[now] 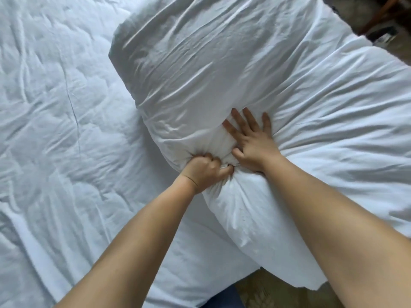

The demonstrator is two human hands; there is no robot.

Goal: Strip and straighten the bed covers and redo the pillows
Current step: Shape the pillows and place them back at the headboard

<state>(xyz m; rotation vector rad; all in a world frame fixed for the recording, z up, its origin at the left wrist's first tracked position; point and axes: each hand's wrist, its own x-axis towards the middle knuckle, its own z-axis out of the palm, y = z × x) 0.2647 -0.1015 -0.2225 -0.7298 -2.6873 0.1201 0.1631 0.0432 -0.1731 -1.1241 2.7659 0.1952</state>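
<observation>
Head view, near edge first: bare forearms reaching up from bottom of frame, patterned floor (262,292) just visible at bottom centre beside bed edge. Left hand (205,172), centre of frame, fingers curled tight round a bunched fistful of white fabric at pillow's near end. Right hand (251,143), just beside it, fingers straight and spread, pressing flat into same spot, holding nothing.

Pillow (189,70) lying on bed, stretching from centre toward upper middle of frame; plump, soft, cotton-like case creased in long diagonal folds, gathers radiating from fist. Seemingly mid-stuffing or tucking case opening. Best done by keeping fist firm on gathered cloth as anchor while flat palm pushes filling deeper and evenly toward far corners, then smoothing gathers outward to avoid lumps.

Duvet (344,121) mounded at right, thick, puffy, softly wrinkled. Quilted mattress cover (55,107) filling left side, stitched lines, shallow rumples. Dark furniture (382,14), upper right corner, indistinct.
</observation>
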